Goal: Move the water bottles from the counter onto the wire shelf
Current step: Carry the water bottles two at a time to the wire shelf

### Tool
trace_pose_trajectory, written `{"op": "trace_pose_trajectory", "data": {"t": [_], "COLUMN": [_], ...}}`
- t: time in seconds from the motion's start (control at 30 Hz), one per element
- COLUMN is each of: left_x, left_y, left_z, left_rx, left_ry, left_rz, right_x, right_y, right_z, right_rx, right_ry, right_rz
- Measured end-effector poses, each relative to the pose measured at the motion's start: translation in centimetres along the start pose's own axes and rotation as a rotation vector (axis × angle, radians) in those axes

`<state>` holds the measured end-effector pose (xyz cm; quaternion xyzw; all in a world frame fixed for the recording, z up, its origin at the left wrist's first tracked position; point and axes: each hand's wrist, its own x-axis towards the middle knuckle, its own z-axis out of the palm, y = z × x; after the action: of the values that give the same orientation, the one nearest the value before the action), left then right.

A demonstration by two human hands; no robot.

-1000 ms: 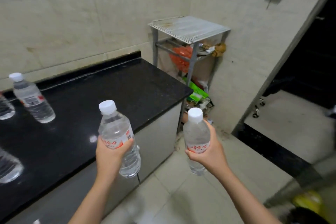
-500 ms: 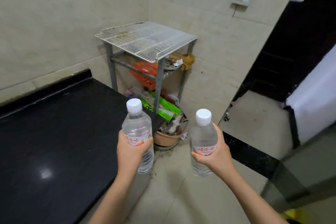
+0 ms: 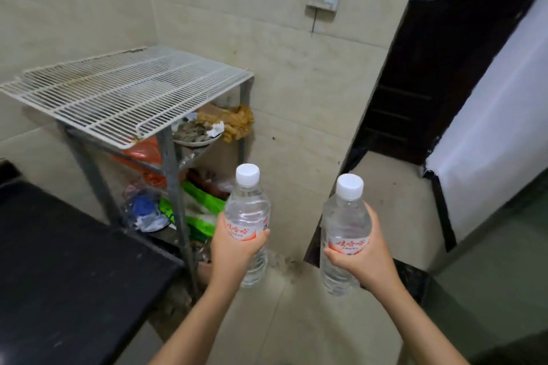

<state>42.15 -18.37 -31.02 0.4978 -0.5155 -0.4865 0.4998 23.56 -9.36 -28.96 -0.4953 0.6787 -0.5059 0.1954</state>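
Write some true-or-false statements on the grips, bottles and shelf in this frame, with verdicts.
1. The left grip and right grip each hold a water bottle upright, the left bottle and the right bottle. True.
2. A bottle stands on top of the wire shelf. False: both are held, off the shelf.
3. The left bottle has lost its cap. False: a white cap is on it.
4. A green bag lies below the shelf's top. True.

A plate point(image 3: 198, 140) of scraps sits beside a crumpled brown cloth point(image 3: 238, 123) (orange bag point(image 3: 146, 153) left, green packets point(image 3: 204, 200) below)
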Motion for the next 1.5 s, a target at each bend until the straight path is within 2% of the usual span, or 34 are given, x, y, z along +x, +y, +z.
{"op": "trace_pose_trajectory", "data": {"t": [0.13,0.27,0.5,0.6,0.73,0.87,1.1,1.23,1.33,1.5], "left_x": [3.9,6.4,10.0,12.6,19.4,25.8,33.4,36.3,37.6,39.3], "left_y": [1.4,2.4,6.3,9.1,12.5,14.4,15.8,15.6,15.3,15.4], "left_z": [5.1,6.6,4.8,2.6,-0.6,-3.2,-8.5,-10.6,-11.9,-13.3], "left_rx": [-0.060,-0.095,-0.109,-0.202,-0.226,-0.205,-0.097,-0.066,-0.040,-0.055], "left_ry": [0.094,0.238,0.487,0.597,0.583,0.575,0.570,0.618,0.628,0.740], "left_rz": [0.071,0.102,0.225,0.332,0.400,0.438,0.394,0.342,0.356,0.332], "right_x": [7.8,13.3,20.0,23.2,28.5,35.3,45.3,49.3,52.7,58.7], "right_y": [2.5,4.5,4.4,2.8,-0.2,-4.6,-12.3,-13.9,-15.0,-17.4], "right_z": [-2.0,-1.1,5.1,7.8,11.2,14.6,19.9,25.0,29.2,36.0], "right_rx": [0.077,0.136,0.202,0.268,0.360,0.397,0.426,0.427,0.405,0.376], "right_ry": [-0.100,-0.228,-0.430,-0.448,-0.462,-0.430,-0.397,-0.399,-0.467,-0.538], "right_rz": [-0.051,-0.021,-0.100,-0.126,-0.167,-0.322,-0.513,-0.547,-0.567,-0.539]}}
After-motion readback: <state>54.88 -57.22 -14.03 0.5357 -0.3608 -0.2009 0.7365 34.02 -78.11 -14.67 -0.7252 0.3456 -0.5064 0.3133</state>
